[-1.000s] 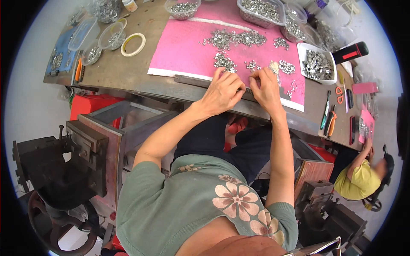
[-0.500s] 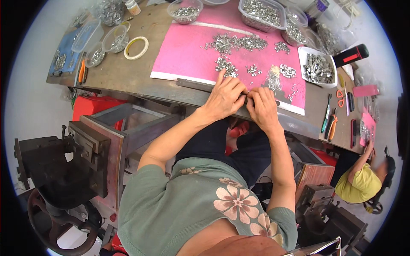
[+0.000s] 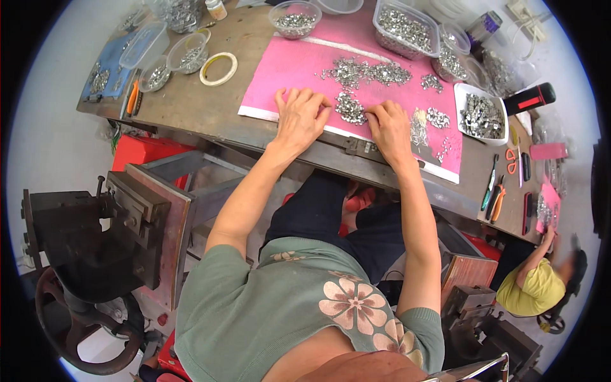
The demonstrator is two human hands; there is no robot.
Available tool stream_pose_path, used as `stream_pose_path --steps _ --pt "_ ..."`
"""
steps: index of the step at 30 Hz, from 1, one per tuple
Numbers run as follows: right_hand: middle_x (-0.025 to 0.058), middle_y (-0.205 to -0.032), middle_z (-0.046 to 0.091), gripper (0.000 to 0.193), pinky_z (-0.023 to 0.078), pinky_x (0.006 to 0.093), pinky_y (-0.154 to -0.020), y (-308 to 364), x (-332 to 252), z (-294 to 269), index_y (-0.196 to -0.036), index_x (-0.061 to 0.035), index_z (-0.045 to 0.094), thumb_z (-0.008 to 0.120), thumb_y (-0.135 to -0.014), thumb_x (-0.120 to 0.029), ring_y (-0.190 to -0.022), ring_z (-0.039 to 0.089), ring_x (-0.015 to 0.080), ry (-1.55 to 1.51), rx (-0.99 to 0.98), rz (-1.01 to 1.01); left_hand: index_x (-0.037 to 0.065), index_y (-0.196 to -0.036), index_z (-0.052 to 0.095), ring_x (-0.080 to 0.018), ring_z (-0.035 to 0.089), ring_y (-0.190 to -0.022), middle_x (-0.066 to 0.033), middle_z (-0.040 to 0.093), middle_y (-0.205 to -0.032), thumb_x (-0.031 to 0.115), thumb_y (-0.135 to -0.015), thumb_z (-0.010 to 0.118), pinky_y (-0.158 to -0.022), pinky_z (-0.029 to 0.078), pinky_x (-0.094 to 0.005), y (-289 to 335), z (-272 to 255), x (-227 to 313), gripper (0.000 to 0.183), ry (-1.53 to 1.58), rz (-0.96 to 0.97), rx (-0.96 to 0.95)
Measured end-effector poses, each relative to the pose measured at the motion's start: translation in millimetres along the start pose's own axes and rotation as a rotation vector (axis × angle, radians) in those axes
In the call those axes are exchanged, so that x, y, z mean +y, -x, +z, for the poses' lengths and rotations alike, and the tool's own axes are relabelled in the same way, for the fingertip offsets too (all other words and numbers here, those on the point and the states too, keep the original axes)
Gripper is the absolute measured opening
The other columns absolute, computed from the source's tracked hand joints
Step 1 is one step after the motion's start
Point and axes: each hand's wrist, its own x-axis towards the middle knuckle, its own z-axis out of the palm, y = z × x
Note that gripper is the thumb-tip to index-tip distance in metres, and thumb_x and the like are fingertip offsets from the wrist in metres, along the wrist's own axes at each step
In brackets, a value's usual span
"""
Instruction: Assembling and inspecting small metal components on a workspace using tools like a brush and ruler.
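Observation:
My left hand (image 3: 299, 121) rests on the pink mat (image 3: 264, 86) near its front edge, fingers spread, left of a small pile of shiny metal parts (image 3: 350, 108). On the pile's right side is my right hand (image 3: 390, 130), with thumb and forefinger drawn together at its edge. Whatever those fingertips hold is too small to make out. Between my wrists, a dark flat metal bar (image 3: 363, 147) lies along the table's front edge. Right of my right hand are a bunch of thin pale pins (image 3: 419, 129) and a little heap of metal pieces (image 3: 437, 118).
A larger spread of metal parts (image 3: 369, 72) lies farther back. Behind it stands a clear tub (image 3: 407, 54); a white tray (image 3: 459, 121) sits to the right. Pliers (image 3: 498, 202) and scissors (image 3: 511, 161) lie right; a tape roll (image 3: 234, 60) lies left. A co-worker (image 3: 531, 286) sits far right.
My hands were together at the front edge over the bar. Now they are apart: the left has moved left onto the mat, the right forward to the small pile.

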Motion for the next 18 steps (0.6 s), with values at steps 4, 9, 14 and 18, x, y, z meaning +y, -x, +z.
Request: stream_pose_path --steps 4,9,14,18 --pt "0.0092 -0.088 0.059 0.01 0.043 0.0422 -0.079 -3.9 2.1 9.7 -0.095 -0.0071 0.069 0.071 -0.085 -0.01 -0.088 0.058 0.0286 0.105 -0.016 0.031 0.015 -0.09 0.071 -0.0259 0.054 -0.097 -0.004 0.058 -0.09 0.019 -0.083 0.073 -0.102 0.029 -0.0592 -3.0 5.9 1.4 0.008 -0.024 0.031 -0.035" --pt "0.0097 -0.087 0.06 0.009 0.043 0.0426 -0.079 -1.4 9.2 4.1 -0.093 -0.0067 0.07 0.069 -0.085 -0.008 -0.088 0.059 0.029 0.042 -0.026 0.064 0.014 -0.087 0.072 -0.0266 0.054 -0.096 -0.0047 0.058 -0.089 0.02 -0.082 0.074 -0.101 0.028 -0.0609 -4.2 11.4 4.8 0.008 -0.022 0.032 -0.034" --pt "0.0106 -0.086 0.062 0.008 0.043 0.0426 -0.078 -0.8 13.1 2.3 -0.091 -0.0068 0.073 0.07 -0.085 -0.011 -0.088 0.061 0.0296 -0.105 -0.025 0.172 0.012 -0.084 0.07 -0.027 0.055 -0.094 -0.0049 0.058 -0.088 0.02 -0.081 0.073 -0.102 0.028 -0.0635 -6.0 15.9 3.6 0.009 -0.062 0.06 -0.019" --pt "0.0107 -0.086 0.062 0.01 0.042 0.0428 -0.078 -3.1 4.1 4.7 -0.091 -0.0073 0.073 0.072 -0.085 -0.015 -0.088 0.061 0.0297 0.019 -0.03 0.127 0.012 -0.083 0.069 -0.027 0.055 -0.094 -0.0048 0.058 -0.088 0.019 -0.081 0.072 -0.102 0.028 -0.0637 -4.5 11.7 3.5 0.008 -0.069 0.056 -0.023"
